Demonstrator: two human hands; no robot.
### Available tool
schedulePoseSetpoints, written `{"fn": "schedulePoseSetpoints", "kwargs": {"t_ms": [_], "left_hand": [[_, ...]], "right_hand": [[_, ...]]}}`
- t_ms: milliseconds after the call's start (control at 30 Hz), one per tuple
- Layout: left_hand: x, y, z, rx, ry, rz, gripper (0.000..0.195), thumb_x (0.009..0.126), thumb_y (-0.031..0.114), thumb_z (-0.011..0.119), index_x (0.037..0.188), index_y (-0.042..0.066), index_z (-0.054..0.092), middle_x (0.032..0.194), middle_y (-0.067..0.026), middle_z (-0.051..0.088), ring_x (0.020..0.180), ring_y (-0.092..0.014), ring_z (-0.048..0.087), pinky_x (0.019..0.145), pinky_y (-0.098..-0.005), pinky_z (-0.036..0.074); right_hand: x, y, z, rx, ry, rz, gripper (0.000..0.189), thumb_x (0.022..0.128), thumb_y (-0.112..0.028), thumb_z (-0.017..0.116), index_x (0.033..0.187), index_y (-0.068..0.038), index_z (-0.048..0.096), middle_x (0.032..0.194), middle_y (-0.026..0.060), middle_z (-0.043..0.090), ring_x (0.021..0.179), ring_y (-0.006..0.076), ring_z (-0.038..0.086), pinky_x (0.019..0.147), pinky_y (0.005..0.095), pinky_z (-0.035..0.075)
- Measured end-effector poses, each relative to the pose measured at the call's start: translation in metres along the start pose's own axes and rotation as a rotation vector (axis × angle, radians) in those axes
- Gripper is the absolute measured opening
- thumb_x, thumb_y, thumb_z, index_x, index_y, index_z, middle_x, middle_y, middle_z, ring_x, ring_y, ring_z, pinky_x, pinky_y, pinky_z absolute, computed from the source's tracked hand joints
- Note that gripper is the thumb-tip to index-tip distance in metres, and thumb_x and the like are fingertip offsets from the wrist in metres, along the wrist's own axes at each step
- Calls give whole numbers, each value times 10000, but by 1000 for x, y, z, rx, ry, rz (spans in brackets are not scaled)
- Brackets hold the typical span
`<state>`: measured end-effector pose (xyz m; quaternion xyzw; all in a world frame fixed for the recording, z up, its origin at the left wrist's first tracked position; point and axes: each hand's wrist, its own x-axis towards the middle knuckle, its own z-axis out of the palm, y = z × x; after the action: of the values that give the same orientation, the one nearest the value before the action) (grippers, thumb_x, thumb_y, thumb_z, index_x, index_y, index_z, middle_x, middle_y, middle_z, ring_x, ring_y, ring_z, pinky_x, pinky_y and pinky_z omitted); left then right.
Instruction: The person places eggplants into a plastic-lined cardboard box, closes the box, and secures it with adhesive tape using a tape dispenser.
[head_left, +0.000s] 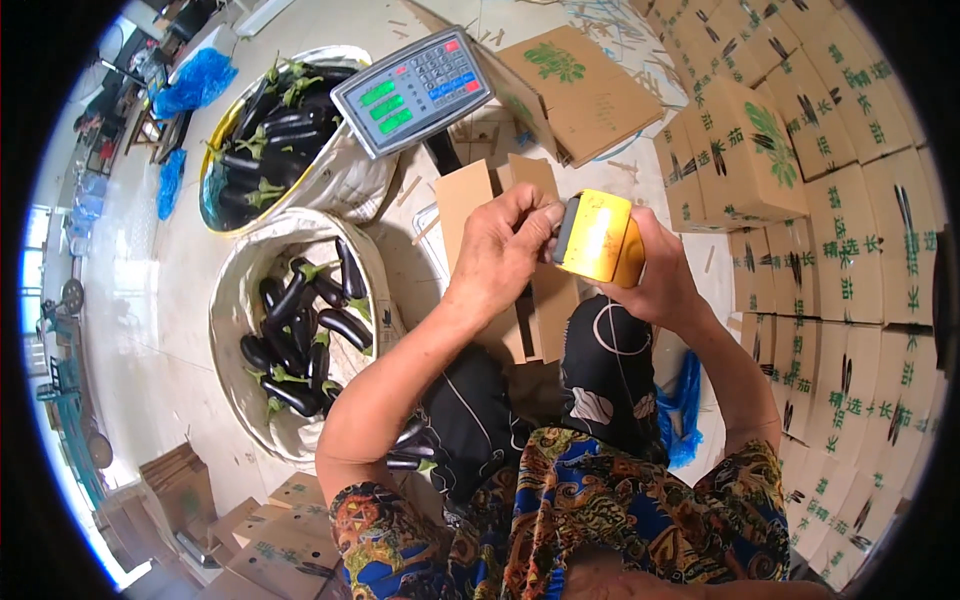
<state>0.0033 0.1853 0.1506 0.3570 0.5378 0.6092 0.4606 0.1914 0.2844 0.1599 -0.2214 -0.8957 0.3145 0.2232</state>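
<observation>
My right hand (660, 274) grips a yellow packing-tape dispenser (598, 234) with a dark grey front edge, held up before me. At that dark edge, the thumb and forefinger of my left hand (501, 244) are pinched together. Whether a tape end lies between them is too small to tell. Below both hands is a cardboard box (463, 202) with its flaps up, partly hidden by my hands and knees. Behind it rises a weighing scale's display and keypad unit (412, 90), its green readouts lit.
Left of me stand two white woven sacks holding eggplants, a fuller one (358, 169) behind a nearer one (225, 352). Flattened cardboard (581, 82) lies ahead. Stacked printed cartons (832, 247) wall the right side. More cartons (285, 551) sit low left; blue plastic (684, 420) lies by my right leg.
</observation>
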Motion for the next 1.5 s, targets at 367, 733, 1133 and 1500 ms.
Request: {"fn": "schedulePoseSetpoints", "kwargs": {"t_ms": [367, 733, 1133, 1500], "left_hand": [[-35, -68, -106, -180, 504, -229, 177, 957, 196, 593, 834, 70, 610, 728, 43, 557, 615, -34, 448, 530, -178, 337], [-57, -199, -167, 119, 684, -143, 273, 978, 209, 530, 762, 43, 544, 640, 26, 472, 585, -104, 396, 550, -273, 358], [-60, -215, -152, 624, 743, -29, 293, 988, 215, 501, 793, -4, 489, 650, -239, 517, 627, -453, 515, 562, -457, 405], [-37, -266, -112, 744, 563, -111, 198, 988, 238, 475, 905, 60, 503, 637, -244, 581, 625, -478, 570, 567, -551, 437]], "right_hand": [[45, -6, 41, -333, -366, -156, 567, 671, -203, 812, 1094, -46, 468, 870, 145, 580, 773, 323, 648, 606, 387, 524], [70, -20, 34, -560, -707, 40, 561, 717, -195, 757, 1165, -15, 471, 862, 180, 573, 784, 378, 614, 716, 455, 502], [77, -19, 41, -551, -737, 16, 537, 714, -154, 742, 1166, 8, 501, 866, 186, 612, 801, 379, 634, 720, 459, 507], [76, 9, 56, -399, -735, -12, 550, 676, -117, 784, 1124, -34, 476, 912, 177, 625, 817, 376, 636, 711, 434, 512]]}}
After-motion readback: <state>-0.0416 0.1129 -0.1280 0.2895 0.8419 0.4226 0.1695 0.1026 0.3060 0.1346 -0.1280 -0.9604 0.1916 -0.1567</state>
